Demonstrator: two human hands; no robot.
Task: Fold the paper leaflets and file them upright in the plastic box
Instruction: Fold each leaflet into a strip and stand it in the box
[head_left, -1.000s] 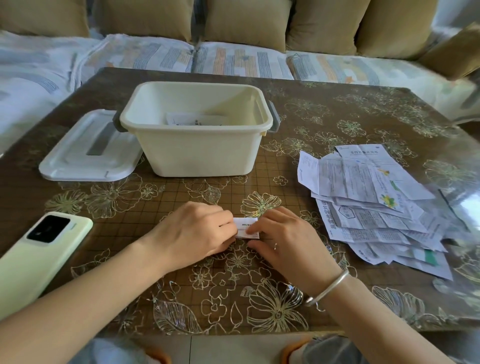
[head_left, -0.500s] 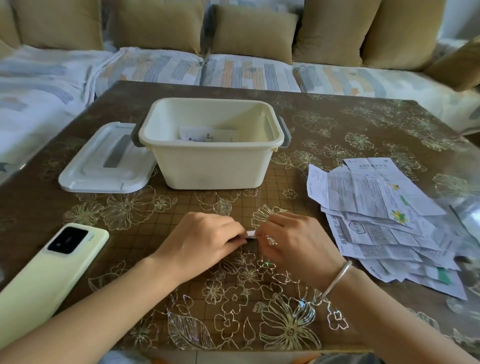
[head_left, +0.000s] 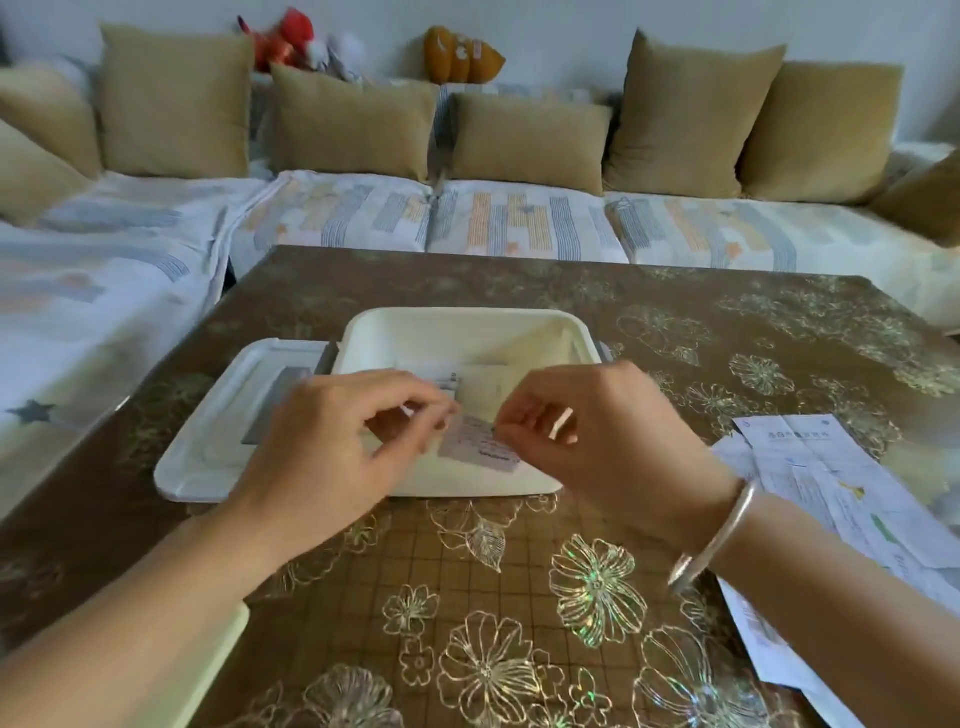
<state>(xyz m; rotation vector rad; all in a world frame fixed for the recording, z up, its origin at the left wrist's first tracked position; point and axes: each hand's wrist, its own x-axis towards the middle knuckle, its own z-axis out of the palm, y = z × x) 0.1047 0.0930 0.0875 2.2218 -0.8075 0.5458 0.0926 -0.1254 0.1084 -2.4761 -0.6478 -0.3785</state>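
Note:
A small folded leaflet (head_left: 480, 444) hangs in the air in front of the cream plastic box (head_left: 467, 325). My left hand (head_left: 332, 441) pinches its left edge and my right hand (head_left: 597, 431) pinches its right edge. Both hands hover above the table, just before the box's near wall. Inside the box, folded leaflets (head_left: 467, 374) stand against the far side, partly hidden by my fingers. A loose pile of unfolded leaflets (head_left: 810, 478) lies on the table at the right.
The box's white lid (head_left: 218, 441) lies flat to the left of the box. A pale green phone (head_left: 208, 670) sits at the lower left, mostly hidden by my left forearm. A sofa with tan cushions (head_left: 530, 140) runs behind the brown floral table (head_left: 519, 597).
Both hands have lifted the folded leaflet off the table and carried it toward the box. The camera has tilted up, showing more of the sofa.

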